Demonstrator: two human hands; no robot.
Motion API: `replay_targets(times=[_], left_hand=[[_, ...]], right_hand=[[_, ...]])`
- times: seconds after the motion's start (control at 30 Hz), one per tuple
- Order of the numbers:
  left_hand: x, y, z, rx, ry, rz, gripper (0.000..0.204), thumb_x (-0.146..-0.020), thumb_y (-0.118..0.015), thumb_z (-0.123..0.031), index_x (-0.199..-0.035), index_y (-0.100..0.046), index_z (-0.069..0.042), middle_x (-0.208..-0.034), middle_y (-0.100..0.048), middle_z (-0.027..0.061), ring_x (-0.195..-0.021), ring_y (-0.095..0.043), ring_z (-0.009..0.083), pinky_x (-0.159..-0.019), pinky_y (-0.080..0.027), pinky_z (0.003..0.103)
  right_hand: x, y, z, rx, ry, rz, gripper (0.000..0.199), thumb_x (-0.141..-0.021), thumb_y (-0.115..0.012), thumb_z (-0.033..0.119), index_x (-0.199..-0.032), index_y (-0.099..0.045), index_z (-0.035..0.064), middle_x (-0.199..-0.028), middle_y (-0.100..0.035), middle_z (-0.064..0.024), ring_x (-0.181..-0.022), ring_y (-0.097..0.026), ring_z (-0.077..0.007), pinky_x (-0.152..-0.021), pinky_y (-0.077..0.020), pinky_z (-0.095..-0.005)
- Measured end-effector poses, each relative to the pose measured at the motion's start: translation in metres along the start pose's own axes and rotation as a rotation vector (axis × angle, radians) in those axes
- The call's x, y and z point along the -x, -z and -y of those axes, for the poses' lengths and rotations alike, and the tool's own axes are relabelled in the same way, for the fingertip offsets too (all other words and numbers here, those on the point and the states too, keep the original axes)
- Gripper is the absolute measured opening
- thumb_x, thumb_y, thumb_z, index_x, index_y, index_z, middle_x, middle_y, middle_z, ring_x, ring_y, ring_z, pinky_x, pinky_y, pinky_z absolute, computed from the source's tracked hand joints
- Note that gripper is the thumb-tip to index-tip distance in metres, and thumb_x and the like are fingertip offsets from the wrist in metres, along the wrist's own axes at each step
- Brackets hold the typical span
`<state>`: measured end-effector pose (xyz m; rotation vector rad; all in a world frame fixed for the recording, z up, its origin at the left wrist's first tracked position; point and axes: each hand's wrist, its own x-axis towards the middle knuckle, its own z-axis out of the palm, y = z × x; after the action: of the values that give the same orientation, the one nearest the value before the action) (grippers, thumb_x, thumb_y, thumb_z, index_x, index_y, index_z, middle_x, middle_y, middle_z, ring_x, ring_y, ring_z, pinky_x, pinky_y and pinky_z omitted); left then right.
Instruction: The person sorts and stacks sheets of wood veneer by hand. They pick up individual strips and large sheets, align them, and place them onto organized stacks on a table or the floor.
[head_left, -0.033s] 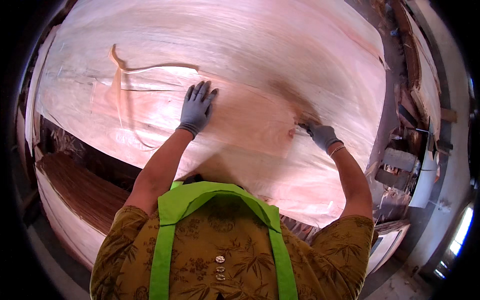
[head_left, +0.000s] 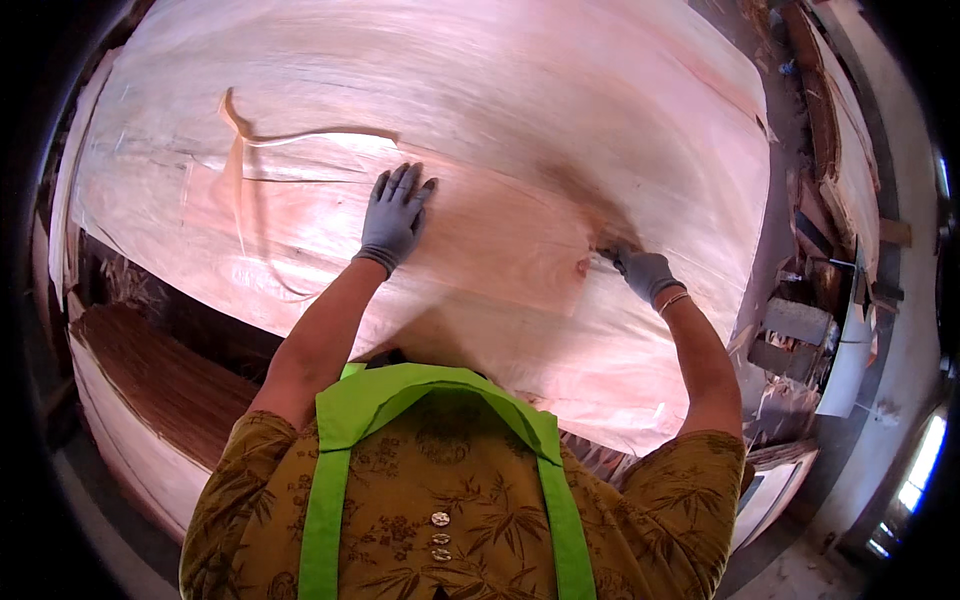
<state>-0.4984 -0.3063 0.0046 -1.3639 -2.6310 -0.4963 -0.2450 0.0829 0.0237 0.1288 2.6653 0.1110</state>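
A broad sheet of pale wood veneer (head_left: 480, 80) spreads in front of me. On it lies a pinker, roughly rectangular veneer piece (head_left: 500, 230), with a knot near its right end. My left hand (head_left: 394, 215), in a grey glove, presses flat on this piece near its upper edge, fingers apart. At the right end, my gloved right hand (head_left: 642, 270) is closed, with a small dark tip showing at its fingers beside the knot; what it grips is mostly hidden. A thin curled veneer strip (head_left: 234, 165) stands up from the sheet left of my left hand.
Stacked veneer (head_left: 165, 375) with brown layered edges sits at the lower left. Along the right side are wood scraps (head_left: 815, 210), grey blocks (head_left: 797, 320) and a pale wall (head_left: 905, 290). A bright window opening (head_left: 922, 465) shows at the lower right.
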Motion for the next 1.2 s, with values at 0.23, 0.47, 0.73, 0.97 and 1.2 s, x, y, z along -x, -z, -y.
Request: replay_targets(times=[0.23,0.47,0.73,0.97,1.2], left_hand=[[0.001,0.000,-0.001,0.001,0.007,-0.036,0.044,-0.083,-0.049,-0.017,-0.126,-0.050,-0.016,-0.139,-0.037,0.0126,-0.129,-0.033,0.0293,-0.108,-0.023,0.047],[0.003,-0.003,-0.001,-0.023,-0.001,-0.020,0.044,-0.082,-0.050,-0.017,-0.126,-0.050,-0.016,-0.138,-0.038,0.0132,-0.129,-0.034,0.0302,-0.107,-0.024,0.047],[-0.002,-0.005,0.001,-0.038,-0.020,-0.030,0.043,-0.083,-0.050,-0.019,-0.126,-0.050,-0.017,-0.138,-0.039,0.0138,-0.129,-0.034,0.0307,-0.108,-0.023,0.047],[0.009,-0.008,0.002,-0.012,-0.005,-0.045,0.044,-0.083,-0.049,-0.019,-0.127,-0.050,-0.016,-0.138,-0.039,0.0148,-0.129,-0.034,0.0317,-0.108,-0.023,0.048],[0.007,-0.010,0.001,0.037,-0.011,-0.105,0.041,-0.083,-0.050,-0.018,-0.124,-0.052,-0.015,-0.135,-0.042,0.0164,-0.126,-0.037,0.0334,-0.105,-0.026,0.050]], right_hand=[[0.017,0.003,-0.006,-0.102,-0.199,-0.207,0.021,-0.088,-0.048,0.025,-0.106,-0.055,0.0156,-0.095,-0.063,-0.0132,-0.074,-0.063,-0.0339,-0.057,-0.0482,-0.0446],[-0.035,0.016,0.067,-0.562,-0.381,-0.639,0.025,-0.081,-0.062,0.021,-0.105,-0.059,0.0134,-0.119,-0.052,-0.0106,-0.094,-0.058,-0.0347,-0.073,-0.0481,-0.0424],[-0.035,0.006,0.061,-0.886,-0.414,-0.887,0.013,-0.081,-0.060,0.010,-0.093,-0.062,0.0051,-0.111,-0.057,-0.0155,-0.096,-0.058,-0.0285,-0.081,-0.0457,-0.0339],[0.138,-0.082,0.022,-0.933,-1.062,-0.990,0.010,-0.089,-0.050,0.009,-0.093,-0.058,0.0054,-0.084,-0.056,-0.0011,-0.070,-0.047,-0.0111,-0.060,-0.0380,-0.0243],[0.349,-0.173,0.109,-0.779,-1.587,-0.304,0.021,-0.090,-0.046,0.009,-0.106,-0.056,0.0014,-0.103,-0.056,-0.0077,-0.091,-0.050,-0.0169,-0.079,-0.0382,-0.0268]])
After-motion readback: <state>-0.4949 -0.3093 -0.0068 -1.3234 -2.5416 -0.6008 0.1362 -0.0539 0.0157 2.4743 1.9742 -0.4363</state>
